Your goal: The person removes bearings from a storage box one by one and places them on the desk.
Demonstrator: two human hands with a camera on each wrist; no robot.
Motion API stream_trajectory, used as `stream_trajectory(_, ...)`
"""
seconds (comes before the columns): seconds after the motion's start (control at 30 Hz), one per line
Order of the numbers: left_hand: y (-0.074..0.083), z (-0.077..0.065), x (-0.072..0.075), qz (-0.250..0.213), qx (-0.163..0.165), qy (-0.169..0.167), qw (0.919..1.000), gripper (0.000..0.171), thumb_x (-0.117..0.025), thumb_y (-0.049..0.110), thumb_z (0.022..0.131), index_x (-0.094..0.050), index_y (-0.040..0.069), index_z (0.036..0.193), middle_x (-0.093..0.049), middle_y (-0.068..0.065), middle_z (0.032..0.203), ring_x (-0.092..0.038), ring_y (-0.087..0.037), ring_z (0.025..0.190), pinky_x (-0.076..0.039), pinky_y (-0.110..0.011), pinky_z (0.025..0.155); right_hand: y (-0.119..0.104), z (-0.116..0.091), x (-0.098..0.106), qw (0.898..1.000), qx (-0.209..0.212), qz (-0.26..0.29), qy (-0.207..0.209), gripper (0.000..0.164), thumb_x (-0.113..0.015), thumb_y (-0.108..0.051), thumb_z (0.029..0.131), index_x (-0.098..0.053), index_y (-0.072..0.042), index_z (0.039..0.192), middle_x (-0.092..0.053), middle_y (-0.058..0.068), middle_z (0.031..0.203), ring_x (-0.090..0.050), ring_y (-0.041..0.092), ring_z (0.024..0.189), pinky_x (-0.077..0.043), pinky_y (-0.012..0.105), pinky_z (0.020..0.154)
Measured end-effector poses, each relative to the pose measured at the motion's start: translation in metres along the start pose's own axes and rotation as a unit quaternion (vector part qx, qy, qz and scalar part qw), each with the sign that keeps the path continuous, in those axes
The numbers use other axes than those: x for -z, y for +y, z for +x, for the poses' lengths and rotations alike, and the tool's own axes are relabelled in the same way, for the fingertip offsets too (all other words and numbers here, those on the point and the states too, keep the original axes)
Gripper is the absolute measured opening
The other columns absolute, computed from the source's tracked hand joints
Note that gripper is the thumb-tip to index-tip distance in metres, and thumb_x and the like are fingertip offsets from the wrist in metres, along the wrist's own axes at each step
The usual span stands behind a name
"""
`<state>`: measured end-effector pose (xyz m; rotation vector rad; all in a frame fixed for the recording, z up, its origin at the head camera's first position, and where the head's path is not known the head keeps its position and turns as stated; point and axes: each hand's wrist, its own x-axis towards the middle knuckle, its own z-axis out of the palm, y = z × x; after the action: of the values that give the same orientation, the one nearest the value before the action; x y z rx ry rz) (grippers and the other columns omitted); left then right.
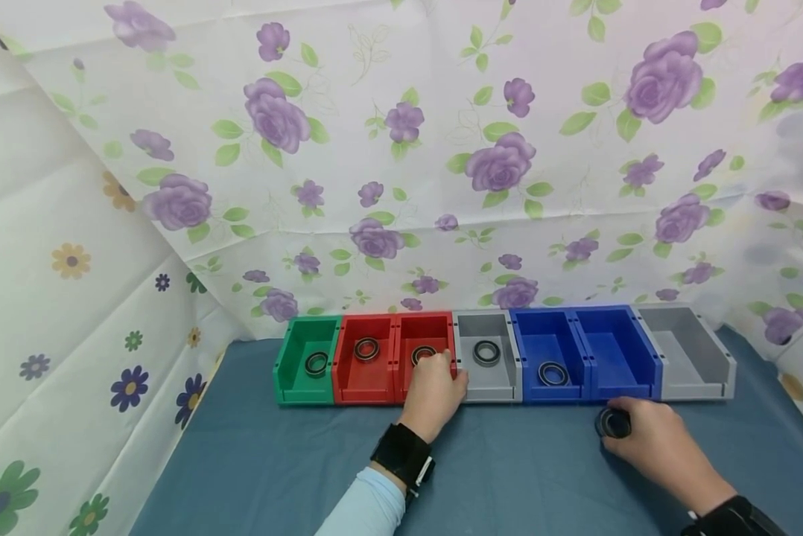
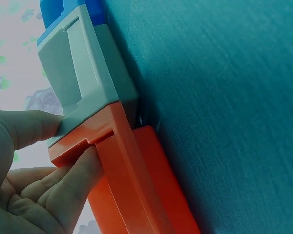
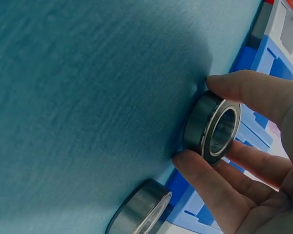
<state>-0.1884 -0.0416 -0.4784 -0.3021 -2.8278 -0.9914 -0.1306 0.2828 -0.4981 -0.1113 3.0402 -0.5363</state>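
Left hand [image 1: 433, 391] pinching adjoining walls of right red bin [image 1: 427, 326] and left gray bin [image 1: 485, 327], right hand [image 1: 659, 443] gripping ball bearing [image 3: 205, 124] by its rim, before right blue bin [image 1: 612, 350] near far edge of table [image 1: 522, 469], second bearing [image 3: 139, 209] nearby

Dark round bearing [image 3: 198, 122] near blue bin [image 1: 624, 390]

Left hand [image 1: 435, 391] apparently blocks red bin [image 1: 428, 327]; blue bins [image 1: 614, 353] admit passage.
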Motion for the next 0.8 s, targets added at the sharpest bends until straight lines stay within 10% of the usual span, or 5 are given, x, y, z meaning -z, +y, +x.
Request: stream_trajectory(0.8, 0.0009, 0.0004, -0.0006, 0.003, 0.005, 0.003, 1.0, 0.047, -0.065, 0.024, 0.086, -0.055, -0.003, 0.124, -0.051, 0.0, 0.065, -0.043, -0.004, 0.04, -0.037, -0.022, 0.037, 0.001, 0.0008, 0.0036, 0.999, -0.026, -0.011, -0.031, 0.05, -0.081, -0.033, 0.063, -0.065, 0.0, 0.097, -0.063, 0.009, 0.086, -0.059, 0.022, 0.076, -0.049, 0.047, 0.065)
